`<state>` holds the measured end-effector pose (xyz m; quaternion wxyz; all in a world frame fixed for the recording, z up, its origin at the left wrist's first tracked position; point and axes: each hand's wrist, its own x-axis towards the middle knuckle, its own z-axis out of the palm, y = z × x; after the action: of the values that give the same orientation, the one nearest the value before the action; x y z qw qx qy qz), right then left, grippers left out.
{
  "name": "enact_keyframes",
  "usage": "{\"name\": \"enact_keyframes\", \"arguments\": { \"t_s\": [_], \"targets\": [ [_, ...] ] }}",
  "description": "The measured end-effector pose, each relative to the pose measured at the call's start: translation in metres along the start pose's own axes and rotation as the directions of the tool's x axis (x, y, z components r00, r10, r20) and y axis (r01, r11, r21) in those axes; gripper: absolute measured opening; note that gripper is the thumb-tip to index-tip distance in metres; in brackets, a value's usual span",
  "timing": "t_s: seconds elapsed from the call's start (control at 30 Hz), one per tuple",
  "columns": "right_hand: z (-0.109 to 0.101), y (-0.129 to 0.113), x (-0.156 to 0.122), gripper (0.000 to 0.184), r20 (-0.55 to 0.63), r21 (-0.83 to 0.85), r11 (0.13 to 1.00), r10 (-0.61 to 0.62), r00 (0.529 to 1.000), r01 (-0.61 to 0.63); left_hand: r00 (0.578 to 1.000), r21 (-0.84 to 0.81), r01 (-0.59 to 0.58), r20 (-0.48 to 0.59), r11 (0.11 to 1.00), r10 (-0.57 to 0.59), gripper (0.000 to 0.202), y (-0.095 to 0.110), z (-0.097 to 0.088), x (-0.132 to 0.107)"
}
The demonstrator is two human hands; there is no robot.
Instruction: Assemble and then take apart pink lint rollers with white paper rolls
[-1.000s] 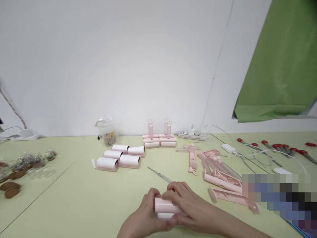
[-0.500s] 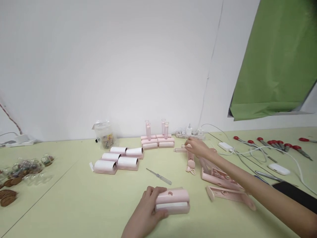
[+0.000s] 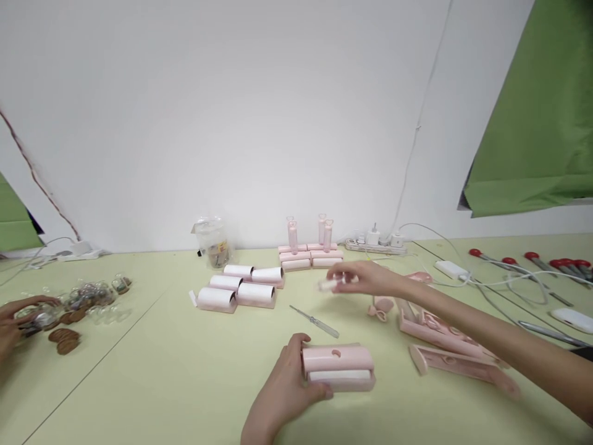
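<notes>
your left hand is wrapped around the left end of the pink lint-roller housing, thumb on top and fingers curled under, pinning it flat on the table right in front of you. your right hand is out over the middle of the table, fingertips pinched on a slim pink piece held in the air; it is too blurred to tell its shape. that light pinch looks like the weak point: a quick swing could let the piece slip, and it would drop near the screwdriver lying just below and roll off among the paper rolls. your right forearm also passes low over the loose pink handle shells, so a dip could knock them. the table is pale green, smooth and crowded: finished rollers at the back, a power strip with white cables, red-handled tools far right, small glass jars far left where another person's hand rests. behind is a plain white wall with green cloth hanging.
</notes>
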<state>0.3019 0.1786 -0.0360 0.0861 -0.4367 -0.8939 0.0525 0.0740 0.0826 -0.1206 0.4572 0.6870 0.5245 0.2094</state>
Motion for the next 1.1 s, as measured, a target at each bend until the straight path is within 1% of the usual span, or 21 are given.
{"name": "enact_keyframes", "arguments": {
  "t_s": [0.03, 0.07, 0.1, 0.13, 0.23, 0.37, 0.47, 0.6, 0.67, 0.73, 0.87, 0.93, 1.03, 1.1],
  "targets": [
    [-0.005, -0.013, -0.007, 0.026, 0.065, 0.032, 0.998, -0.052, 0.996, 0.050, 1.000, 0.004, -0.007, 0.010, 1.000, 0.007, 0.053, 0.000, 0.000, 0.000],
    [-0.009, -0.026, -0.013, 0.025, 0.147, 0.056, 0.993, -0.113, 0.983, 0.106, 1.000, 0.009, -0.014, 0.020, 1.000, 0.014, 0.047, 0.000, -0.001, 0.000],
    [-0.012, -0.037, -0.018, 0.022, 0.203, 0.042, 0.988, -0.155, 0.967, 0.150, 0.999, 0.011, -0.021, 0.027, 1.000, 0.020, 0.044, 0.000, -0.001, -0.001],
    [-0.015, -0.047, -0.022, 0.019, 0.235, 0.006, 0.982, -0.187, 0.954, 0.191, 0.999, 0.012, -0.024, 0.031, 1.000, 0.024, 0.043, 0.000, -0.001, -0.001],
    [-0.020, -0.065, -0.027, 0.013, 0.266, -0.160, 0.949, -0.224, 0.938, 0.272, 0.999, 0.011, -0.027, 0.025, 1.000, 0.027, 0.044, 0.000, -0.001, -0.001],
    [-0.021, -0.072, -0.024, 0.009, 0.302, -0.263, 0.902, -0.261, 0.917, 0.343, 0.999, 0.012, -0.030, 0.031, 0.999, 0.029, 0.042, -0.001, -0.001, 0.000],
    [-0.019, -0.080, -0.022, 0.009, 0.349, -0.329, 0.878, -0.229, 0.909, 0.348, 0.999, 0.019, -0.027, 0.029, 0.999, 0.027, 0.046, -0.002, -0.001, 0.000],
    [-0.019, -0.098, -0.016, 0.020, 0.415, -0.399, 0.833, -0.210, 0.885, 0.384, 1.000, -0.002, -0.026, -0.005, 1.000, 0.026, 0.069, -0.002, 0.002, 0.001],
    [-0.020, -0.105, -0.009, 0.021, 0.453, -0.384, 0.838, -0.194, 0.870, 0.387, 0.999, -0.011, -0.044, -0.020, 0.999, 0.044, 0.072, -0.002, 0.003, 0.001],
    [-0.021, -0.110, 0.001, 0.019, 0.503, -0.352, 0.864, -0.149, 0.852, 0.359, 0.999, 0.006, -0.042, -0.033, 0.999, 0.042, 0.070, -0.001, 0.004, 0.000],
    [-0.018, -0.115, 0.018, 0.017, 0.598, -0.318, 0.893, -0.071, 0.799, 0.318, 0.996, 0.089, -0.013, -0.088, 0.996, 0.021, 0.068, 0.001, 0.007, -0.002],
    [-0.014, -0.119, 0.022, 0.017, 0.623, -0.315, 0.898, -0.050, 0.781, 0.308, 0.993, 0.161, -0.007, -0.114, 0.987, 0.025, 0.072, 0.005, 0.008, -0.003],
    [-0.011, -0.125, 0.022, 0.015, 0.622, -0.307, 0.908, -0.035, 0.782, 0.285, 0.990, 0.282, 0.005, -0.133, 0.959, 0.034, 0.081, 0.015, 0.014, -0.005],
    [-0.010, -0.126, 0.020, 0.013, 0.619, -0.303, 0.920, -0.010, 0.786, 0.250, 0.989, 0.332, 0.048, -0.147, 0.942, 0.002, 0.086, 0.022, 0.022, -0.006]
  ]
}}
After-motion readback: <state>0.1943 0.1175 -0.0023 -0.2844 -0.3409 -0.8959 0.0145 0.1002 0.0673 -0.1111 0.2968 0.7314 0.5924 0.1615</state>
